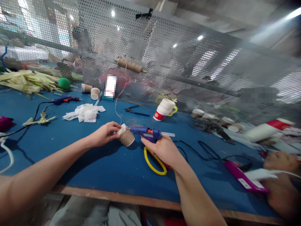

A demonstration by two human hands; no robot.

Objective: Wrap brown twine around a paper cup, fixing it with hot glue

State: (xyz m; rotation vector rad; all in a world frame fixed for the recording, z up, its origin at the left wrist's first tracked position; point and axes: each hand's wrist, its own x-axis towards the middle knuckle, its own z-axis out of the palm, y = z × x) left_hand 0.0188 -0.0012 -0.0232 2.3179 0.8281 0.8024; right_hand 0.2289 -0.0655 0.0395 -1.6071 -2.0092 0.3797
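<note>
My left hand (104, 134) is closed on a twine-wrapped paper cup (127, 137), holding it tilted just above the blue table (98, 163). A strand of twine (117, 103) runs up from the cup to a twine spool (130, 65) on the mesh screen. My right hand (164, 150) grips a blue glue gun (147, 133), with its nozzle touching the cup's top edge. Yellow-handled scissors (154, 163) lie under my right hand.
Stacked paper cups (164, 109), pliers (136, 110), white gauze (84, 113), another glue gun (64, 99), dried leaves (28, 81) and a green ball (64, 83) lie behind. Black cords (202, 150) and a magenta phone (244, 179) lie right, by another person's hand (279, 160).
</note>
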